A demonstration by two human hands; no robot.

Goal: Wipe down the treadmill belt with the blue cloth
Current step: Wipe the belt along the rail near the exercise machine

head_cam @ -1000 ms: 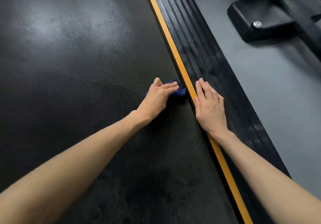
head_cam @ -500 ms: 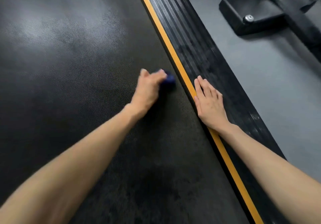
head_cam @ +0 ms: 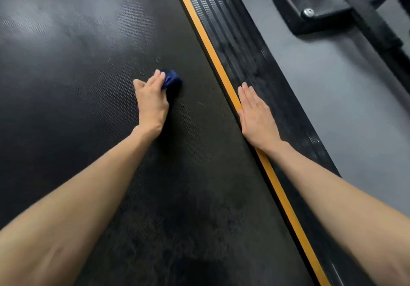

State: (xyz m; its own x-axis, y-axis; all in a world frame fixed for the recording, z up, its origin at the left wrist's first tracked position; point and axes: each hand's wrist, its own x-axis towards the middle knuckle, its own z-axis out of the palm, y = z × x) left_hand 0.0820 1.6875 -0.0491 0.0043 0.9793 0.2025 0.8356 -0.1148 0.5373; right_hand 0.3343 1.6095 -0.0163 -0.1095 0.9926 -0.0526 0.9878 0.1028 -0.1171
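The wide black textured treadmill belt (head_cam: 77,86) fills the left and centre of the view. A bunched dark blue cloth (head_cam: 172,81) is pressed onto it, mid-belt, well left of the orange edge stripe (head_cam: 213,57). The cloth is covered by the left hand (head_cam: 152,106), palm down, fingers closed over its near side; only the far, right part of the cloth is seen past the fingertips. The cloth and fingertips are slightly blurred.

The right hand (head_cam: 257,113) is laid flat, fingers straight and pressed together, nothing held. Its inner edge is set on the orange stripe, the rest on the black ribbed side rail (head_cam: 239,41) to the right of the belt.

Both bare forearms are extended from the near edge. Grey floor (head_cam: 332,86) is seen right of the rail, with a black machine base plate with bolts (head_cam: 310,8) at far right.
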